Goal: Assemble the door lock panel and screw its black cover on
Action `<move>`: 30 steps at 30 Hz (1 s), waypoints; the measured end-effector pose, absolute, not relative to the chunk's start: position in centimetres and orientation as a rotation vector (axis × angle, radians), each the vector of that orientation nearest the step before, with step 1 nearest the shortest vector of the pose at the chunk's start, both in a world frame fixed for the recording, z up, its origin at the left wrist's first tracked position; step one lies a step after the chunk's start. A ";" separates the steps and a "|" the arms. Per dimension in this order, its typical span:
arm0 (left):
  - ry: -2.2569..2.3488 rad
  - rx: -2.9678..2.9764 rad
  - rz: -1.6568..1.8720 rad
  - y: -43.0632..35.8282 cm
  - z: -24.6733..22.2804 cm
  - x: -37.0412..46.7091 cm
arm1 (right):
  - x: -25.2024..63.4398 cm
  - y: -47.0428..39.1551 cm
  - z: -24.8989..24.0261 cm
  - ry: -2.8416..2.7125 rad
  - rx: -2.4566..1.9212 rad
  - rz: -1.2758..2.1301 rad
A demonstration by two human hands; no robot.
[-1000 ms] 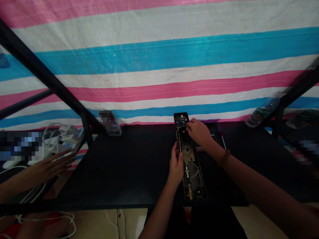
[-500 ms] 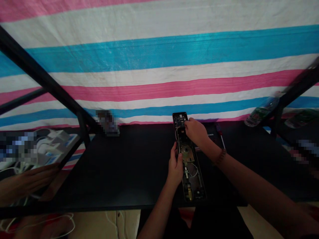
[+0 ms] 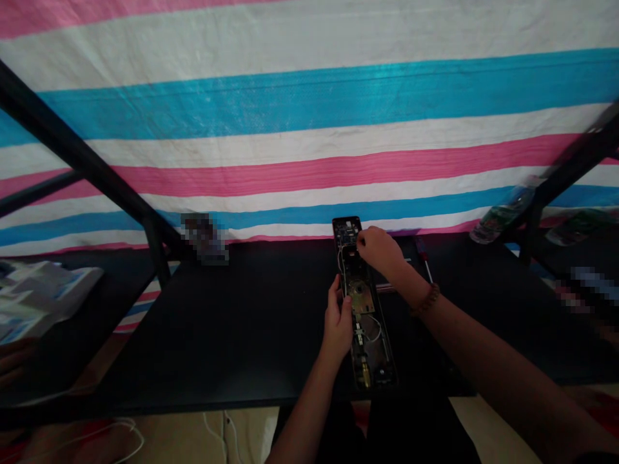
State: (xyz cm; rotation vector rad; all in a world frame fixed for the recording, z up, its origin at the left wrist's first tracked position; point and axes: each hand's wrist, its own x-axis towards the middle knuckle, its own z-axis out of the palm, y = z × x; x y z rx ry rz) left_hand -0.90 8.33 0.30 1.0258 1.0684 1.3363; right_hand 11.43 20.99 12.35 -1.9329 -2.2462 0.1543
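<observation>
A striped tarpaulin [image 3: 309, 96] in pink, white and blue fills the background, its lower part meeting the back edge of the black table [image 3: 251, 328]. That tabletop runs wide from the left hand over to the dark metal frame [image 3: 109, 174], where a gap parts it from the neighbouring black surface; its front edge lies just before the person's lap.

On it, right of the middle, lies the opened, long black electronic device housing [image 3: 378, 335], lengthwise away from the person: near end close to the front edge, far end close to the tarpaulin. On the neighbouring surface sits a white power strip with adapters [image 3: 46, 293], well apart from the housing.

The left hand [image 3: 338, 322] holds the housing's left edge, thumb over the rim, fingers along the side. The right hand [image 3: 380, 248] is over the far part, fingers curled narrow; I cannot tell whether the tips meet or hold anything.

A plastic bottle [image 3: 503, 216] leans near the right-hand frame post. Beyond the right wrist lies a screwdriver [image 3: 422, 251]. Smaller still are the circuit board [image 3: 346, 231] at the housing's far end and a brass-coloured cylinder [image 3: 365, 374] at its near end.
</observation>
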 end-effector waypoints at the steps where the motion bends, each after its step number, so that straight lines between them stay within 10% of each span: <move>1: 1.073 1.025 1.337 8.3 0.3 -0.9 | 11.5 21.2 12.3 -2.238 -1.932 0.177; 30: 1.135 1.100 1.360 8.8 -0.2 -1.1 | 9.6 18.9 9.6 -2.163 -1.488 0.260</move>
